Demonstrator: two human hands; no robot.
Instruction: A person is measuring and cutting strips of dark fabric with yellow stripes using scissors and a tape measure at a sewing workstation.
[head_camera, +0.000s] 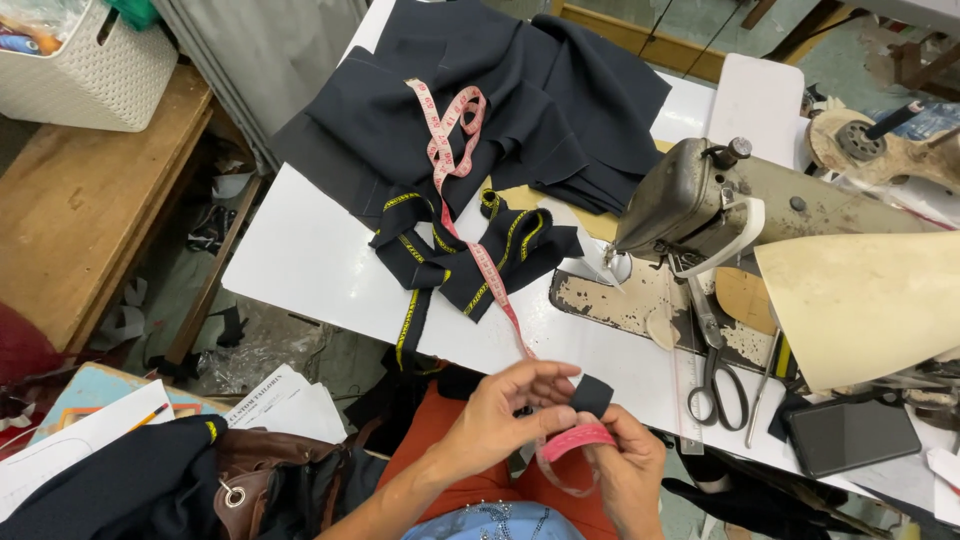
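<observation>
My left hand (500, 415) and my right hand (628, 465) meet at the near edge of the white table (310, 255). Together they hold a small black fabric piece (592, 394) and the end of a pink measuring tape (575, 440), which is laid against the fabric. The tape runs away from my hands across the table, over dark strips with yellow trim (470, 255), and up onto a pile of dark navy cloth (500, 90). My orange trousers show below the hands.
A worn grey sewing machine (720, 200) stands at the right, with scissors (715, 375), a clear ruler (688, 400) and a dark phone (850, 435) beside it. A white basket (85, 65) sits on a wooden bench at left. Papers and a brown bag (270, 475) lie below.
</observation>
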